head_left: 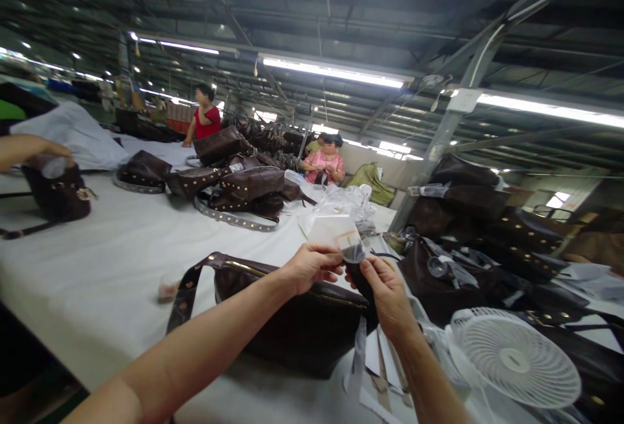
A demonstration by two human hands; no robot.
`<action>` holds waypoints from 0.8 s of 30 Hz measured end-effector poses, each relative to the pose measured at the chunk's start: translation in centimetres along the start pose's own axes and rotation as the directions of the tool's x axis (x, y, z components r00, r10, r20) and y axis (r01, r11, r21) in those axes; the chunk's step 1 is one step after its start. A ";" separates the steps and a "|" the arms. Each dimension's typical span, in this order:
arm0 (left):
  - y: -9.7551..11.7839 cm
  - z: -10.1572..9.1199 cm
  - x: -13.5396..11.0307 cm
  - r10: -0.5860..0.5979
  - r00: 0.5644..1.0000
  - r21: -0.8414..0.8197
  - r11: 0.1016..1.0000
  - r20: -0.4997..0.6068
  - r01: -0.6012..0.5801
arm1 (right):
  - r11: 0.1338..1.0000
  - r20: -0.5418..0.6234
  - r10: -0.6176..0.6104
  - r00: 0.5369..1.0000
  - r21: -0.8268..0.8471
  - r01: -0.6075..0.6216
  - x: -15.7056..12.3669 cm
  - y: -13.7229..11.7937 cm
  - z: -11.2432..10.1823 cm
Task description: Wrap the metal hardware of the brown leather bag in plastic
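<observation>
My left hand (312,266) and my right hand (385,291) are raised together above a dark brown studded bag (292,320) lying on the white table (112,261). Both pinch a small clear plastic packet (341,232) with a white card and a dark piece inside. The left fingers grip its lower left edge, the right fingers its lower right corner. The bag's strap (188,291) loops to the left.
Several more brown studded bags (234,183) are heaped at mid-table and at the right (482,242). A white fan (517,359) stands at lower right, paper strips beside it. Another person's hand (34,147) holds a bag at far left. Two people sit at the far end.
</observation>
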State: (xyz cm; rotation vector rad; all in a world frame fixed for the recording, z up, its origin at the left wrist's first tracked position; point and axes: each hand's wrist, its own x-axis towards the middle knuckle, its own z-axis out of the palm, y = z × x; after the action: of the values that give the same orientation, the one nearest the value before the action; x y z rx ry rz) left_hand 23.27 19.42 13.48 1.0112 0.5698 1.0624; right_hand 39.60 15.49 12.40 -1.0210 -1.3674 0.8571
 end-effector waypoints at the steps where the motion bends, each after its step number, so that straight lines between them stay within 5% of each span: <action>1: 0.2 -0.2 -0.1 0.016 1.000 0.041 0.999 0.003 -0.016 | 1.000 0.005 -0.004 1.000 -0.014 0.004 0.0 0.0 0.1; 12: 0.5 -1.2 -0.3 0.111 0.992 0.326 0.938 0.053 -0.123 | 0.981 0.057 -0.069 0.996 -0.177 0.078 0.0 0.1 0.7; 19: 0.4 -0.7 -0.4 0.144 0.989 0.536 0.838 -0.035 -0.103 | 0.984 0.030 -0.073 0.997 -0.163 0.076 0.0 0.6 0.6; 24: 0.8 -1.2 -0.6 0.017 0.999 0.438 0.898 0.036 -0.031 | 0.980 0.051 -0.079 0.996 -0.177 0.087 -0.1 0.3 0.6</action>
State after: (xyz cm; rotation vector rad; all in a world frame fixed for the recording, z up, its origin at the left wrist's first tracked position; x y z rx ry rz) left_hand 21.77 19.46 13.62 1.4305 0.7957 0.9564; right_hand 39.05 15.59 12.05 -1.0793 -1.5344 0.7073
